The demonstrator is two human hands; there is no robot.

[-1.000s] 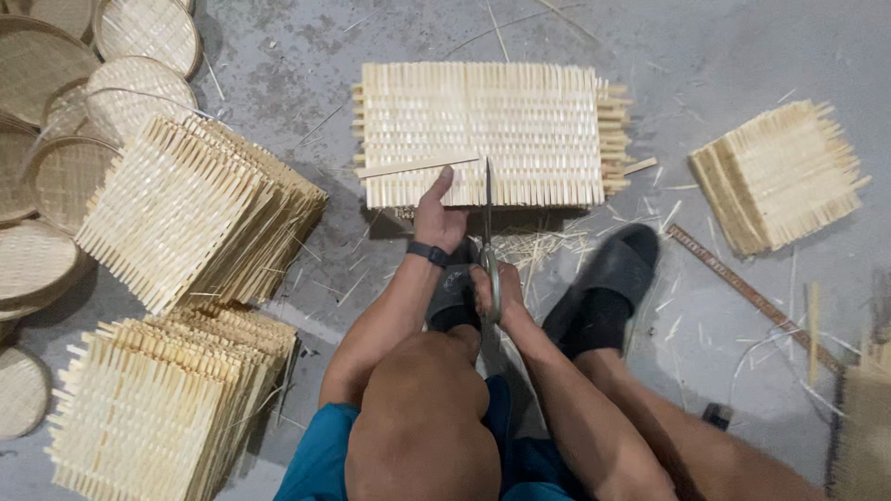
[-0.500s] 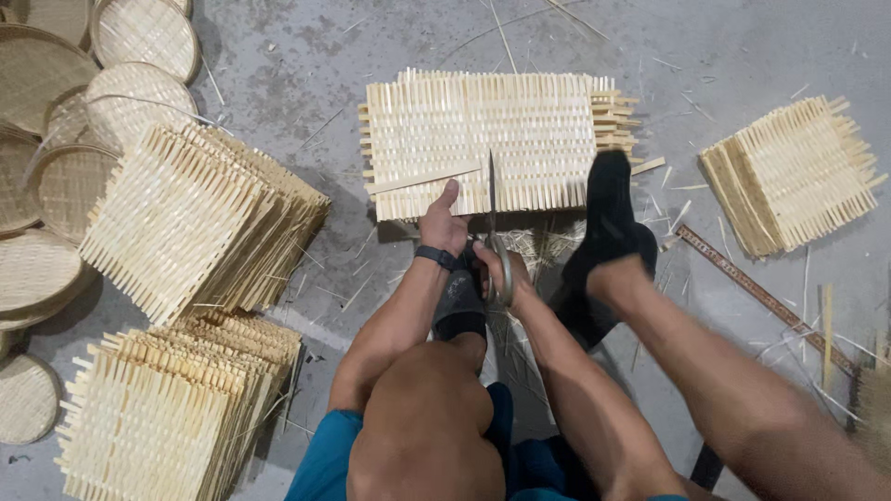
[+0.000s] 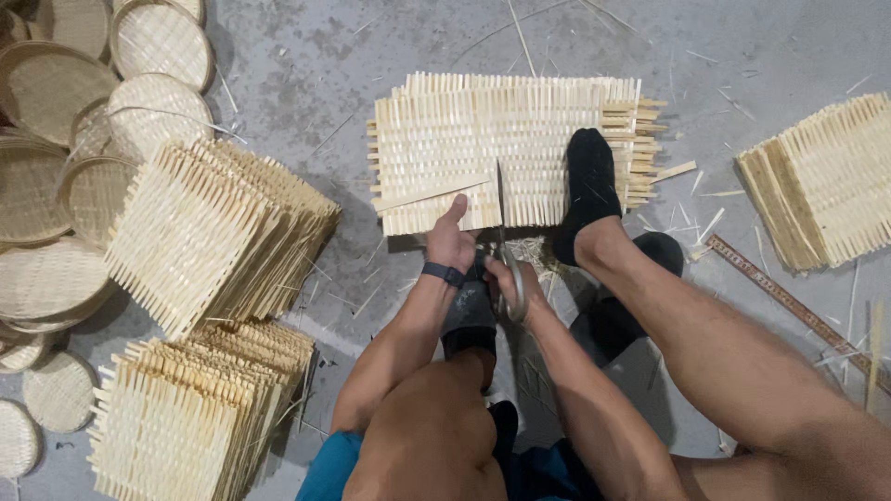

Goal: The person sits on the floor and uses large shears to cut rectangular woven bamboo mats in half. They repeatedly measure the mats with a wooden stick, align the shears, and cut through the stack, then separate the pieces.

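While our right hand closes grip on metal scissors cutting pale woven bamboo mat, left hand presses flat beside blade: thumb risks nick; mat may slip despite black-socked foot.

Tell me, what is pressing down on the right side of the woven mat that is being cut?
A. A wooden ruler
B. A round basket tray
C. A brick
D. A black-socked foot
D: a black-socked foot rests on the right part of the woven mat, while the right hand works scissors along it and the left hand steadies its near edge.
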